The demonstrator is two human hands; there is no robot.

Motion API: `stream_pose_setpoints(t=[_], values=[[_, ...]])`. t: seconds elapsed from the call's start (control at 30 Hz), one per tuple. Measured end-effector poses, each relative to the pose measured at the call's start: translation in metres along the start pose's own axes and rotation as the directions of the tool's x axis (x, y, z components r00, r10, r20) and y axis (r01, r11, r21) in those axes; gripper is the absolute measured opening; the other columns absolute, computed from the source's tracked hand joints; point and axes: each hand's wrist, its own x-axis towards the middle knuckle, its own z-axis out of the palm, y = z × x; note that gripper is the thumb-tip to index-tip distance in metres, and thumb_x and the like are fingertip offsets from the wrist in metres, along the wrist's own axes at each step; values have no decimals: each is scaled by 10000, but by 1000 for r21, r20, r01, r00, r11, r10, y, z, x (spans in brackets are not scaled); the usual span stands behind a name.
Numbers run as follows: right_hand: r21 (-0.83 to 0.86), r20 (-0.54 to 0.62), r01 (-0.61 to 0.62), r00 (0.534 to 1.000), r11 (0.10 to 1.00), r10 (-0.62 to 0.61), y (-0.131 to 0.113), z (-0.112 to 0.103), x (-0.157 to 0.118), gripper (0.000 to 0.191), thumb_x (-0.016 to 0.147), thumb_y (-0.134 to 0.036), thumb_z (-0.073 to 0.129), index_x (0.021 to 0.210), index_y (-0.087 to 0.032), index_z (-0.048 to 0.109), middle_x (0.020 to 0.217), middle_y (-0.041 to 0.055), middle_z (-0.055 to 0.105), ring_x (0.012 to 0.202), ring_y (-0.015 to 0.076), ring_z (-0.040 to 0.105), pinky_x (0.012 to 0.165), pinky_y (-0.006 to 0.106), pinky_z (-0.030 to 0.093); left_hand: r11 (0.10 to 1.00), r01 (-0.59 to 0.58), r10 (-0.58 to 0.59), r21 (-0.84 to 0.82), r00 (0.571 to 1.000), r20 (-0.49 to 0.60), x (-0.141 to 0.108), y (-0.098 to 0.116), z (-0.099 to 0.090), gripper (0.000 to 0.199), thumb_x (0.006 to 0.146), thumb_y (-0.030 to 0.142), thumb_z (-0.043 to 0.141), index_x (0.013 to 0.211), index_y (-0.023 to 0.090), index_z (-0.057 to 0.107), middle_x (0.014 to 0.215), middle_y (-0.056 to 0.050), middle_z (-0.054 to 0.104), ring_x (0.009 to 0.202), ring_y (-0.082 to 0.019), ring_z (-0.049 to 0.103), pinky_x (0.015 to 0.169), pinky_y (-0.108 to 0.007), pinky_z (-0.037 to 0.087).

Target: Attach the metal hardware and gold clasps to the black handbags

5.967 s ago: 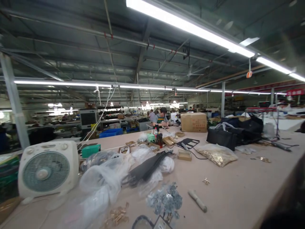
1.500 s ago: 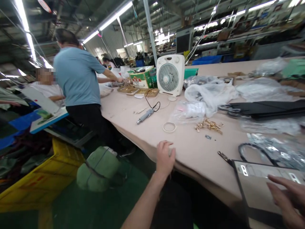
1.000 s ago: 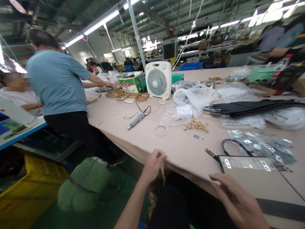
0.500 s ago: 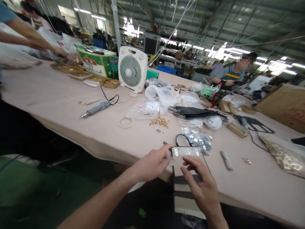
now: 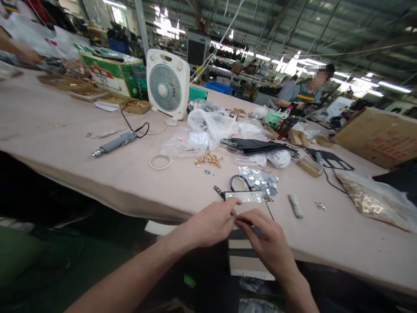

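Observation:
A flat bag piece (image 5: pixel 253 256), with beige and black bands and a dark looped handle (image 5: pixel 232 180), lies over the table's front edge. Two white oblong patches mark a pale strip near its top. Over its left side, my left hand (image 5: pixel 213 224) is closed, index finger stretched toward the strip. My right hand (image 5: pixel 269 234) pinches thumb and fingers against the left fingertips. Whatever sits between them is too small to make out. Just beyond the handle lies a clear bag of small silvery metal plates (image 5: pixel 260 180). A pile of gold-coloured metal parts (image 5: pixel 209 160) lies farther left.
A grey electric screwdriver (image 5: pixel 114 144), a tape roll (image 5: pixel 160 162) and a white box fan (image 5: pixel 167 84) stand or lie to the left. Dark straps (image 5: pixel 257 146) and plastic bags (image 5: pixel 211 126) lie behind. At right are a rolled grey piece (image 5: pixel 295 206) and a cardboard box (image 5: pixel 379 137).
My right hand has moved left and its spread fingers have closed to meet my left fingertips. My left hand has drawn in its fingers over the piece. The view has shifted rightward.

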Motion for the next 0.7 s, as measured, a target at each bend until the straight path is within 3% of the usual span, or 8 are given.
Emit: stream_pose_setpoints(t=[0.07,0.13,0.33,0.47,0.7], values=[[4,-5,-16,1000,1000,16,2,0,-2,138,1038,-259,575,1050,-275,711,1003,56,733,956,227,703,832,335,562,999,43,-43,-7,999,26,2,-1,-2,227,976,247,555,1100,228,744,940,-35,801,873,-218,741,764,-270,538],[22,-6,-34,999,999,35,5,1,-5,128,1036,-263,582,1028,-268,709,987,52,731,943,223,699,833,333,556,997,73,-73,12,993,95,3,-2,-5,224,984,270,561,930,217,772,874,-25,795,821,-195,726,721,-243,512],[117,-14,-72,997,991,74,13,8,-9,122,1019,-270,620,1103,-270,709,1019,52,731,960,220,695,855,333,557,992,11,-31,127,986,163,5,-1,-5,256,1003,237,531,884,189,753,887,-41,784,824,-178,703,736,-241,462],[146,-57,-62,996,987,71,15,10,-8,93,1009,-279,635,1018,-258,726,1053,66,707,984,224,676,856,332,546,988,0,-27,157,985,168,6,-4,-3,246,1001,219,525,865,194,728,871,-32,767,816,-175,690,733,-246,444],[192,50,-212,977,958,206,14,10,-8,141,1029,-328,595,952,-246,680,918,16,686,874,184,641,794,284,492,986,30,-54,163,988,144,8,-3,-1,223,979,223,544,822,191,699,806,-10,730,749,-155,645,681,-245,402]])
